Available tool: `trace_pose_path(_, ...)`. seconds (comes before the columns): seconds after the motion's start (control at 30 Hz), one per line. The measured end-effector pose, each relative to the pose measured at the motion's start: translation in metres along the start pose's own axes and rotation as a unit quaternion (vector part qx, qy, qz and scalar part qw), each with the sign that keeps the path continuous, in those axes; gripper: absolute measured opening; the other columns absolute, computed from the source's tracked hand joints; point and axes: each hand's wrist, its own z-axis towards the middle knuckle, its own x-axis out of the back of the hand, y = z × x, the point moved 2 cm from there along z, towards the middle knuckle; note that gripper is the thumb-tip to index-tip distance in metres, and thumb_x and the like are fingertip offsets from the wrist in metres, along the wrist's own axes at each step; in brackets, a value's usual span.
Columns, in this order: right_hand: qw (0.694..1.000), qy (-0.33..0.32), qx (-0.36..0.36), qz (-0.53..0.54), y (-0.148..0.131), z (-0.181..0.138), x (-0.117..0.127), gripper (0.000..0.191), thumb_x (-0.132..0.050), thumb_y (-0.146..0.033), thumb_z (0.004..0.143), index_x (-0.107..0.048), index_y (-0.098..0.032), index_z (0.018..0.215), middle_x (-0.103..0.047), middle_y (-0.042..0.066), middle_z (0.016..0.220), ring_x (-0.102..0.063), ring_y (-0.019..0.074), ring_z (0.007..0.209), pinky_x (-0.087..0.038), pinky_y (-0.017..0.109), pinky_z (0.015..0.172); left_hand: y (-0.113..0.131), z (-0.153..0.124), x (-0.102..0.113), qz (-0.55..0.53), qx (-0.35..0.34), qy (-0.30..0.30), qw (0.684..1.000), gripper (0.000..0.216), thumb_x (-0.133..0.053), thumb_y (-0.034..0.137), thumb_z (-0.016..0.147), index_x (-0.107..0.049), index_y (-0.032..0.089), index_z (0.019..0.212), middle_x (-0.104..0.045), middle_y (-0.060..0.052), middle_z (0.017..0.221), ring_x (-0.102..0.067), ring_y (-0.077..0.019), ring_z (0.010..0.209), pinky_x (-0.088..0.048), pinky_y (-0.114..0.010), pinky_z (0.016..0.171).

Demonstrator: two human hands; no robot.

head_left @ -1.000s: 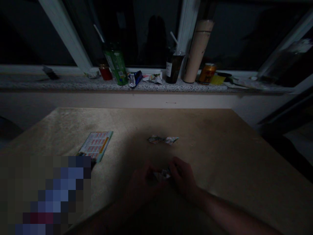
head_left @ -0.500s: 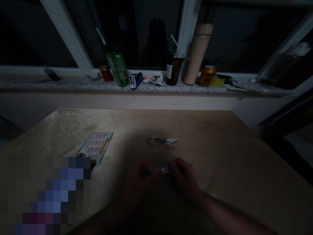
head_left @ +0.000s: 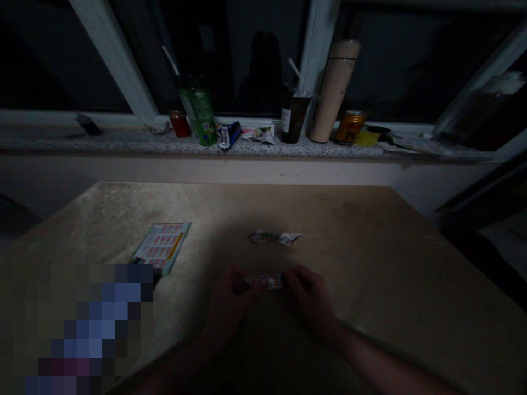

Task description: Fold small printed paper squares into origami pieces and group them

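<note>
- The left hand pinches the left end of a folded paper strip, thumb along its near edge; the right hand is clamped on its other end.
- Held low over the near part of the bench, the strip now stretches nearly level between both hands; a second ago it looked bunched and bent, so they seem to be straightening it.
- Beyond them, the bow-shaped folded paper lies unmoved, as does the printed card to the left.

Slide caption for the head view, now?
Left hand and right hand hold a small patterned strip at a table.
</note>
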Motion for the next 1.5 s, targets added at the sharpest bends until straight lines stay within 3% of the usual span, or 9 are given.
trace_pose_path(0.23,0.993,-0.118,-0.012,-0.014,0.002,0.000,-0.006,0.024,-0.064,-0.039,0.074,-0.057,-0.016,0.073,-0.048,-0.004,0.060,-0.043,0.0097,0.054,-0.033,0.020,0.048,-0.001,0.000,0.000,-0.010,-0.013,-0.036,0.999,0.032,-0.074,0.034,0.059,-0.047,0.020,0.071,-0.057,0.006,0.059,-0.056,-0.0148,0.056,-0.041,-0.022,0.050)
trace_pose_path(0.4,0.984,-0.174,0.000,-0.028,-0.001,-0.003,-0.008,0.028,-0.057,-0.042,0.081,-0.062,-0.014,0.076,-0.050,-0.003,0.061,-0.042,0.0092,0.054,-0.033,0.020,0.048,0.002,0.000,0.001,-0.008,-0.026,-0.061,0.998,0.027,-0.071,0.028,0.062,-0.048,0.020,0.073,-0.056,0.006,0.061,-0.056,-0.0139,0.056,-0.041,-0.022,0.052)
trace_pose_path(0.57,0.983,-0.184,0.017,-0.009,0.000,-0.005,-0.006,0.026,-0.055,-0.041,0.083,-0.065,-0.016,0.082,-0.054,-0.002,0.064,-0.045,0.0104,0.057,-0.037,0.020,0.050,0.007,-0.003,0.001,0.002,-0.018,-0.092,0.996,0.030,-0.069,0.029,0.065,-0.048,0.020,0.085,-0.061,0.004,0.068,-0.060,-0.0166,0.063,-0.044,-0.023,0.055)
trace_pose_path(0.67,0.983,-0.183,0.024,0.000,0.004,-0.006,-0.005,0.028,-0.055,-0.044,0.083,-0.066,-0.017,0.083,-0.057,-0.001,0.067,-0.048,0.0113,0.060,-0.040,0.021,0.053,0.007,-0.003,0.001,0.046,-0.061,-0.102,0.992,0.029,-0.067,0.029,0.067,-0.054,0.019,0.091,-0.064,0.000,0.080,-0.061,-0.0183,0.072,-0.046,-0.026,0.062)
trace_pose_path(0.83,0.979,-0.202,0.027,0.017,0.003,-0.008,-0.003,0.032,-0.053,-0.048,0.083,-0.065,-0.018,0.077,-0.055,-0.001,0.065,-0.048,0.0117,0.059,-0.040,0.021,0.052,0.001,-0.005,-0.001,0.073,-0.088,-0.199,0.973,0.025,-0.054,0.041,0.081,-0.065,0.019,0.084,-0.066,-0.002,0.078,-0.060,-0.0193,0.073,-0.046,-0.026,0.066)
trace_pose_path(0.97,0.976,-0.214,0.035,0.032,-0.003,-0.008,-0.002,0.034,-0.050,-0.047,0.085,-0.064,-0.018,0.075,-0.056,-0.001,0.066,-0.051,0.0116,0.061,-0.042,0.021,0.055,-0.003,-0.008,-0.001,0.074,-0.082,-0.224,0.968,0.033,-0.048,0.047,0.084,-0.067,0.019,0.086,-0.066,-0.002,0.081,-0.058,-0.0190,0.075,-0.045,-0.025,0.067)
trace_pose_path(1.07,0.970,-0.236,0.033,0.044,-0.005,-0.008,-0.003,0.035,-0.049,-0.045,0.087,-0.065,-0.017,0.075,-0.057,-0.001,0.065,-0.053,0.0114,0.061,-0.042,0.021,0.057,-0.003,-0.009,-0.002,0.090,-0.090,-0.248,0.960,0.036,-0.045,0.046,0.086,-0.065,0.018,0.078,-0.063,0.000,0.072,-0.055,-0.0167,0.067,-0.043,-0.023,0.062)
trace_pose_path(1.23,0.970,-0.240,0.026,0.041,-0.007,-0.007,-0.005,0.036,-0.046,-0.043,0.088,-0.067,-0.017,0.076,-0.060,-0.001,0.066,-0.055,0.0133,0.064,-0.044,0.023,0.061,0.000,-0.007,-0.003,0.093,-0.121,-0.253,0.955,0.039,-0.040,0.043,0.089,-0.055,0.018,0.063,-0.052,0.004,0.059,-0.047,-0.0132,0.058,-0.037,-0.021,0.057)
trace_pose_path(1.5,0.972,-0.222,0.043,0.061,-0.011,-0.009,-0.009,0.033,-0.046,-0.042,0.089,-0.068,-0.018,0.085,-0.063,0.000,0.071,-0.058,0.0137,0.069,-0.046,0.023,0.067,0.001,-0.006,-0.004,0.100,-0.135,-0.249,0.954,0.039,-0.039,0.040,0.090,-0.052,0.019,0.059,-0.050,0.003,0.057,-0.046,-0.0126,0.055,-0.036,-0.021,0.056)
